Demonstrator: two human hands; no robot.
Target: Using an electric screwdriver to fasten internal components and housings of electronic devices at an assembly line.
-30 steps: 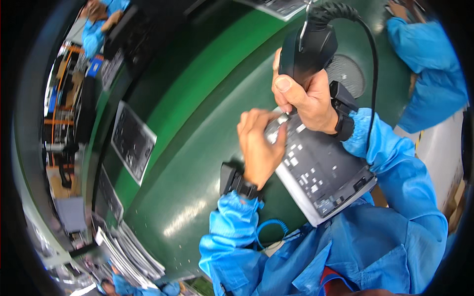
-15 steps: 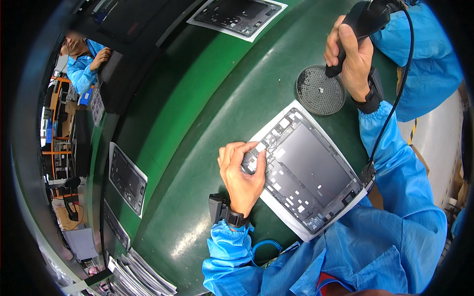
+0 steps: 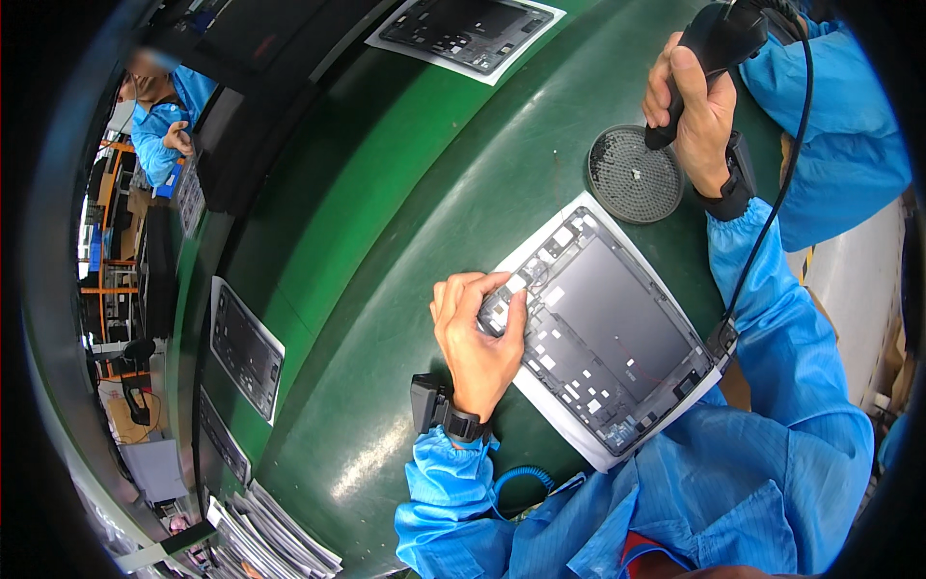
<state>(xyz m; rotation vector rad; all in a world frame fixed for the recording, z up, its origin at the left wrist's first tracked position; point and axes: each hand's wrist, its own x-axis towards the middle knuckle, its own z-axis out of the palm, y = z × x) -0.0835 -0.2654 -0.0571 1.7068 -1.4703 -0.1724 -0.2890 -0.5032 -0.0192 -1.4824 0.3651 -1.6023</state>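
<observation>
My right hand (image 3: 702, 121) is wrapped round a black, corded electric screwdriver (image 3: 716, 41). Its lower end points down over the edge of a round grey screw tray (image 3: 637, 198) with many small holes; whether it touches is not clear. Dark screws cover part of the tray's left side. Nearer me lies a dark grey tablet housing (image 3: 617, 318) on a white sheet (image 3: 555, 422), with several white pads stuck along it. The fingers and thumb of my left hand (image 3: 477, 343) close on the housing's left edge, partly hiding it.
Another tablet housing on white paper (image 3: 463, 34) lies at the far side of the green bench. Two more lie at the left, one being a dark housing (image 3: 248, 352). A paper stack (image 3: 270, 531) stands lower left. A co-worker's sleeve (image 3: 825, 125) is close at the right; another person (image 3: 159, 116) sits far left.
The view has shifted slightly. My hands keep the same holds, and the screwdriver stays over the tray's edge. The far-left person's hand has dropped lower.
</observation>
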